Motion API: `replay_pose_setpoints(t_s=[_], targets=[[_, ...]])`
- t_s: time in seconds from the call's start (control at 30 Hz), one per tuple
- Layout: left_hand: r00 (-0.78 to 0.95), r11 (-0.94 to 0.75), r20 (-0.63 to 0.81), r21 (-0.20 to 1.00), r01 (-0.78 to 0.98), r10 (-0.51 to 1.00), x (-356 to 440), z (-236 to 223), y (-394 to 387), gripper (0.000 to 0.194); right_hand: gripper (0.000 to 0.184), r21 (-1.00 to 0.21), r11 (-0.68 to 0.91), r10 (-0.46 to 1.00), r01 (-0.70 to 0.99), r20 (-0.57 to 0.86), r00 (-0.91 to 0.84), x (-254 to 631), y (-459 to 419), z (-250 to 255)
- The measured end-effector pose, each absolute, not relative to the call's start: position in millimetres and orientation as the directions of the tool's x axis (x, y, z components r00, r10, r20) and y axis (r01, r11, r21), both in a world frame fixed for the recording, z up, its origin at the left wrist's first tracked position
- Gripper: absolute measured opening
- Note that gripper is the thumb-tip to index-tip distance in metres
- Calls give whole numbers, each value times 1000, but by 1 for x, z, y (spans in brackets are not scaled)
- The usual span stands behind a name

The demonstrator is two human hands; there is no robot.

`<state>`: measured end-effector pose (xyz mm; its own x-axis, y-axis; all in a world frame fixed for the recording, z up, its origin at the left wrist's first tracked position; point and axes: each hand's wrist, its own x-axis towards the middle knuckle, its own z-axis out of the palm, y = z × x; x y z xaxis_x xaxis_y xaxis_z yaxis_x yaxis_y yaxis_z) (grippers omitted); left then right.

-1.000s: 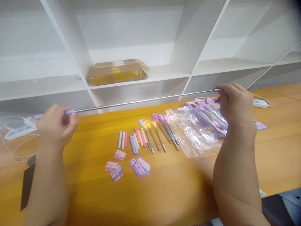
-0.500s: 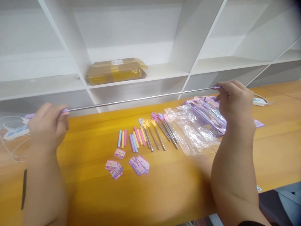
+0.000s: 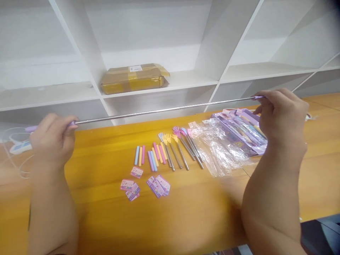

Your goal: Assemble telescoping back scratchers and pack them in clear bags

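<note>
I hold a long telescopic metal rod (image 3: 164,111) stretched out level above the orange table (image 3: 202,212). My left hand (image 3: 51,140) is closed around its purple handle at the left end. At the right end my right hand (image 3: 283,118) pinches the purple tip. Below the rod, on the table, lie several collapsed scratchers with coloured claw heads (image 3: 180,147) and several loose pastel handle sleeves (image 3: 151,157).
Small pink and purple cards (image 3: 156,185) lie near the front. Clear plastic bags (image 3: 220,147) and purple packaged scratchers (image 3: 240,127) sit at the right. White cables and a device (image 3: 18,147) are at the far left. White shelves behind hold a taped brown parcel (image 3: 135,78).
Both hands have moved further apart, and the rod between them has grown longer. The view has shifted slightly.
</note>
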<state>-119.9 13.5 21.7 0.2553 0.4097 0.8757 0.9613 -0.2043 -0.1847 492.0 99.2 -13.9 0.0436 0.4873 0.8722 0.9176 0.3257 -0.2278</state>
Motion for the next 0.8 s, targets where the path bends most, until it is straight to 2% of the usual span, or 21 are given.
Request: replay_pose_setpoints(t_s=[0.37,0.57,0.7,0.8], targets=[[221,-180,865,-155,971,450,-116,25,6,28,29,-240,321,501,916,864,51,489,97,-14],[231,-174,816,-162,971,529,-101,18,11,35,27,-140,414,538,899,835,-118,465,104,-14],[200,-197,756,-96,976,623,-49,-3,14,37,40,-106,489,592,866,770,-239,408,101,-22],[125,-177,693,3,984,710,0,-30,6,36,57,-96,542,683,835,629,-371,343,79,-33]])
